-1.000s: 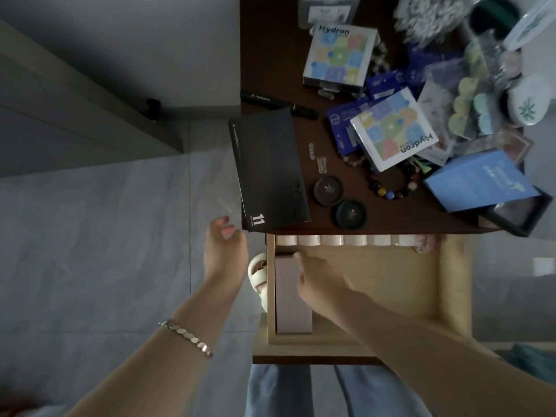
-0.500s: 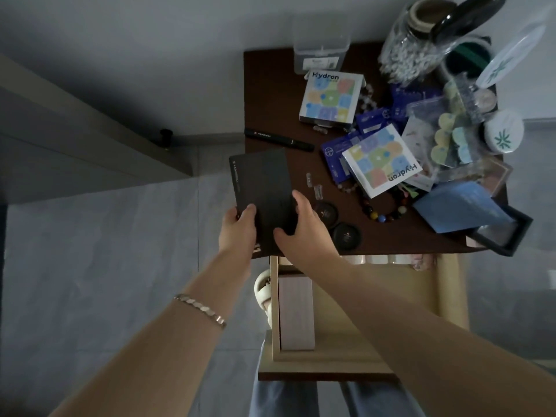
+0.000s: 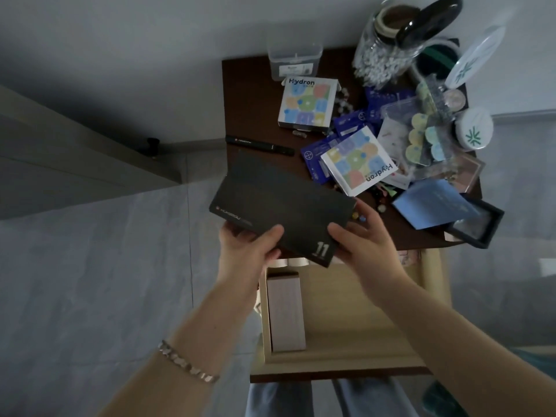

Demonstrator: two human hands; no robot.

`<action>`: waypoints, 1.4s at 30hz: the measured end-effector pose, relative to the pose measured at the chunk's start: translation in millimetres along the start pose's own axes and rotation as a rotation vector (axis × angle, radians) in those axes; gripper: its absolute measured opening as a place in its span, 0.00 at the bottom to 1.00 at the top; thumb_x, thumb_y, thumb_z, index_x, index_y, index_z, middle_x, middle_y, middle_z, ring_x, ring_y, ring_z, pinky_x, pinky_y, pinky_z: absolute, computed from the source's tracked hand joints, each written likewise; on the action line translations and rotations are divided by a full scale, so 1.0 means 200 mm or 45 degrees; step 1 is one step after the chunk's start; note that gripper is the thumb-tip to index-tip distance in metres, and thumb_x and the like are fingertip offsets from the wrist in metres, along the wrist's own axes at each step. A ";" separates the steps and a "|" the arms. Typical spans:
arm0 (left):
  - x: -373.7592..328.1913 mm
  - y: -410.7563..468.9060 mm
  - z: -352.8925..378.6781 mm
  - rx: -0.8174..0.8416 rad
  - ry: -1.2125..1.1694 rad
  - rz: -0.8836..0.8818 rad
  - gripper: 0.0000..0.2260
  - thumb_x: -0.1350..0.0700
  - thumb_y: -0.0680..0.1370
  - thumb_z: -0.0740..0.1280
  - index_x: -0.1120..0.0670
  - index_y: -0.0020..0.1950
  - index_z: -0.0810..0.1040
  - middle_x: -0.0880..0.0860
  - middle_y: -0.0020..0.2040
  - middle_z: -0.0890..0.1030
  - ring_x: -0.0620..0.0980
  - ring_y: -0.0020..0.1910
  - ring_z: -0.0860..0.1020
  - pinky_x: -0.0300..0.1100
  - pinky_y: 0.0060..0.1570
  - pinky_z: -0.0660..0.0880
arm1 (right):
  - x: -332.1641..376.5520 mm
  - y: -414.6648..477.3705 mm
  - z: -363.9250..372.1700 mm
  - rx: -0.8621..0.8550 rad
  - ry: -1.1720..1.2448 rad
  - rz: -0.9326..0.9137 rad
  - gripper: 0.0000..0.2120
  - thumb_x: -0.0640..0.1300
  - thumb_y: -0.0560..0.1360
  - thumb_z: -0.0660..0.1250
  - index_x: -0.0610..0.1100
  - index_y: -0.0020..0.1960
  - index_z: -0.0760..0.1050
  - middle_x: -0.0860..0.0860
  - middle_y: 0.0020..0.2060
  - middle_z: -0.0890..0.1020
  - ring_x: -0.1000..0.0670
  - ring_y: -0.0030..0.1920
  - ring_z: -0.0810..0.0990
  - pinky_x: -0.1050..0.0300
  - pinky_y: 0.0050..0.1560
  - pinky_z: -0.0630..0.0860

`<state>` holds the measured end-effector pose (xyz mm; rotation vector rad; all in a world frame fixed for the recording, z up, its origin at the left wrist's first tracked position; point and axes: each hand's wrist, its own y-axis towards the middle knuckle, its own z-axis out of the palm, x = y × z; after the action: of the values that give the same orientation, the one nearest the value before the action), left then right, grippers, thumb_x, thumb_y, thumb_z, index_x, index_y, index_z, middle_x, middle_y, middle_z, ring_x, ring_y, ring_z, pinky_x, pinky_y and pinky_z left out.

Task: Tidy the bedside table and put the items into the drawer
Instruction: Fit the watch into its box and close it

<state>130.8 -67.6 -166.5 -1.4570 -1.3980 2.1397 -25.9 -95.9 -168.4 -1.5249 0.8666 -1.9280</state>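
Note:
Both hands hold a flat black box marked "11", lifted and tilted above the front left corner of the dark bedside table. My left hand grips its near left edge, thumb on top. My right hand grips its near right corner. Below them the pale wooden drawer stands pulled out, with a whitish box lying along its left side and a row of small rolls at its back.
The table holds two Hydron boxes, a black pen, blue sachets, a bead bracelet, a blue booklet on a black tray, a glass jar, a clear tub and round tins. Grey floor lies left.
Both hands went from the drawer to the black box, gripped it and lifted it off the table, turning it slantwise. The camera view has tilted up.

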 end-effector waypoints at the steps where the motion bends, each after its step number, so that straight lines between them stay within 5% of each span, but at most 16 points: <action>1: -0.02 0.00 0.00 -0.063 0.086 0.100 0.31 0.62 0.71 0.70 0.46 0.68 0.60 0.46 0.54 0.75 0.49 0.54 0.78 0.44 0.51 0.76 | 0.02 0.00 -0.04 -0.001 0.001 -0.006 0.25 0.32 0.72 0.66 0.49 0.65 0.66 0.46 0.51 0.79 0.46 0.48 0.81 0.57 0.39 0.80; 4: -0.07 0.03 0.01 -0.243 0.420 0.394 0.22 0.57 0.73 0.70 0.48 0.64 0.66 0.43 0.51 0.72 0.41 0.44 0.76 0.35 0.41 0.77 | 0.05 -0.01 -0.14 0.023 0.000 -0.042 0.27 0.32 0.72 0.65 0.49 0.67 0.66 0.47 0.51 0.80 0.49 0.45 0.82 0.63 0.34 0.78; 7: -0.08 0.05 0.04 -0.255 0.593 0.415 0.13 0.56 0.73 0.70 0.53 0.55 0.72 0.46 0.50 0.74 0.46 0.46 0.77 0.32 0.36 0.78 | 0.06 -0.03 -0.20 0.040 0.009 -0.060 0.27 0.34 0.71 0.66 0.50 0.67 0.66 0.48 0.50 0.81 0.50 0.45 0.82 0.62 0.36 0.78; 11: -0.09 0.08 0.08 -0.207 0.594 0.351 0.08 0.57 0.73 0.70 0.51 0.46 0.72 0.45 0.46 0.74 0.48 0.46 0.78 0.38 0.39 0.79 | 0.06 -0.05 -0.26 -0.003 -0.011 -0.027 0.21 0.47 0.66 0.67 0.49 0.58 0.73 0.49 0.52 0.81 0.47 0.53 0.80 0.53 0.48 0.77; 16: -0.11 0.11 0.07 -0.234 0.270 0.205 0.04 0.58 0.75 0.67 0.50 0.46 0.74 0.50 0.49 0.78 0.46 0.47 0.78 0.44 0.46 0.78 | 0.04 -0.06 -0.29 -0.042 -0.084 0.016 0.13 0.43 0.73 0.64 0.42 0.57 0.75 0.46 0.49 0.83 0.47 0.51 0.82 0.54 0.49 0.78; 20: -0.12 0.13 0.07 -0.475 -0.227 0.097 0.13 0.52 0.76 0.67 0.53 0.58 0.74 0.51 0.53 0.79 0.49 0.51 0.80 0.43 0.44 0.79 | 0.03 -0.06 -0.25 -0.031 -0.074 -0.007 0.10 0.41 0.75 0.64 0.42 0.55 0.76 0.49 0.43 0.85 0.50 0.45 0.84 0.60 0.41 0.80; 23: -0.10 0.10 0.15 -0.305 -0.290 -0.108 0.13 0.38 0.75 0.61 0.47 0.49 0.73 0.50 0.51 0.80 0.53 0.51 0.80 0.51 0.50 0.78 | 0.00 -0.07 -0.20 0.013 -0.028 0.036 0.08 0.41 0.75 0.64 0.44 0.54 0.76 0.51 0.42 0.85 0.52 0.43 0.84 0.61 0.39 0.79; 26: -0.09 0.11 0.20 -0.402 -0.228 -0.185 0.16 0.35 0.74 0.59 0.47 0.46 0.71 0.50 0.47 0.79 0.54 0.48 0.79 0.55 0.50 0.76 | -0.01 -0.07 -0.18 0.010 -0.008 0.067 0.07 0.41 0.76 0.63 0.44 0.53 0.76 0.50 0.43 0.84 0.52 0.43 0.84 0.62 0.38 0.79; 32: -0.21 0.22 0.08 -0.737 -0.434 -0.061 0.23 0.35 0.71 0.65 0.49 0.58 0.70 0.51 0.52 0.79 0.54 0.50 0.79 0.55 0.56 0.76 | 0.05 -0.05 -0.23 -0.257 -0.110 0.021 0.12 0.46 0.78 0.59 0.44 0.58 0.75 0.47 0.49 0.81 0.50 0.48 0.80 0.61 0.41 0.75; 36: -0.28 0.28 -0.05 -0.923 -0.406 0.117 0.28 0.36 0.71 0.67 0.52 0.64 0.71 0.49 0.51 0.81 0.49 0.44 0.81 0.49 0.46 0.81 | 0.15 -0.02 -0.33 -0.425 0.002 -0.056 0.10 0.46 0.80 0.57 0.49 0.47 0.76 0.49 0.44 0.80 0.50 0.45 0.79 0.58 0.41 0.75; 42: -0.15 0.19 0.06 -0.543 -0.190 -0.059 0.21 0.38 0.72 0.66 0.52 0.57 0.77 0.50 0.48 0.83 0.50 0.44 0.82 0.48 0.42 0.80 | 0.12 0.00 -0.20 -0.122 0.232 0.110 0.12 0.41 0.80 0.56 0.49 0.61 0.70 0.48 0.52 0.79 0.47 0.52 0.78 0.51 0.50 0.77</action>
<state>148.5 -112.7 -178.0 -1.3947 -2.0191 2.0414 -71.1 -107.6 -159.2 -1.3561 1.0991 -2.0101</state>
